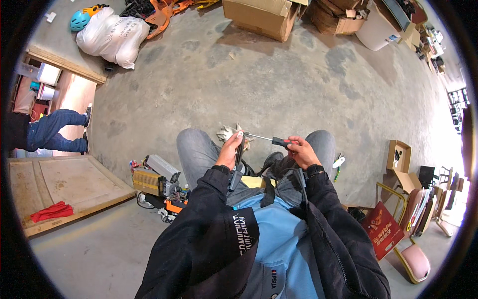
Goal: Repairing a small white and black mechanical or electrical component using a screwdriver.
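Pale-blue cloth shirt; right hand grips red-and-black-handled screwdriver; I'd steady the narrow black part, perhaps metal, my left hand pinches.

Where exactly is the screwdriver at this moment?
In the head view, the screwdriver is slightly right of centre, its handle in the grip of the right hand, its shaft pointing left toward the dark strip in the left hand.

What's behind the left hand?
Behind the left hand, a crumpled whitish cloth, possibly a glove, lies on the concrete floor. The hand and the dark part it holds cover some of it, so its full shape can't be seen.
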`<state>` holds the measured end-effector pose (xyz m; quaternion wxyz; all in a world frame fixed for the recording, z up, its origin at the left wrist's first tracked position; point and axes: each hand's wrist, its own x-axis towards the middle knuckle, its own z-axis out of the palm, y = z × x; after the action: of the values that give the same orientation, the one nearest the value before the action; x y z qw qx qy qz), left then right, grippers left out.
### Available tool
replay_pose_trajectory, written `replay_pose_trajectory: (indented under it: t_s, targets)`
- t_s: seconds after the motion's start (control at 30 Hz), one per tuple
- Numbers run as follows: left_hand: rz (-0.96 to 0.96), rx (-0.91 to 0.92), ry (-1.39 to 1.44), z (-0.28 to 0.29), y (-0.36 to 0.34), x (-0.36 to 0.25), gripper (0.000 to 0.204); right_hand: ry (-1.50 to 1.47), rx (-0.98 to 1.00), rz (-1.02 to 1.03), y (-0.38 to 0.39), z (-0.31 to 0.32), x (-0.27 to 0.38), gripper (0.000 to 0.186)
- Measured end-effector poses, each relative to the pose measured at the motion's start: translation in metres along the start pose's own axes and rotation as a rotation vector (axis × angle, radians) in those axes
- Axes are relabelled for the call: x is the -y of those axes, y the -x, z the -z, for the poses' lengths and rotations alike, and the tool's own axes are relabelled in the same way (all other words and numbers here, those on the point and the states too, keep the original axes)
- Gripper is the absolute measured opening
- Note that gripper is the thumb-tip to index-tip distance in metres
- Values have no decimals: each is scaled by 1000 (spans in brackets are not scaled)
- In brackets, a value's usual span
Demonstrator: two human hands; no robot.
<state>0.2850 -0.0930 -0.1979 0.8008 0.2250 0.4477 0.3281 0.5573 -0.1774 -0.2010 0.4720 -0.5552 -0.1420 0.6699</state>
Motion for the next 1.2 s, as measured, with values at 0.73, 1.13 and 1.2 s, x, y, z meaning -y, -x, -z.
replay_pose_trajectory:
  t_s: [0.73,1.13,1.2]
  targets:
    - [48,-104,244,1,5,-2,37,-106,-63,-95,12,-13,8,23]
    - [54,44,275,10,-12,-3,44,-58,-42,-74,3,-15,17,19]
    - [51,44,284,6,-13,0,47,-83,-16,-39,5,-13,16,17]
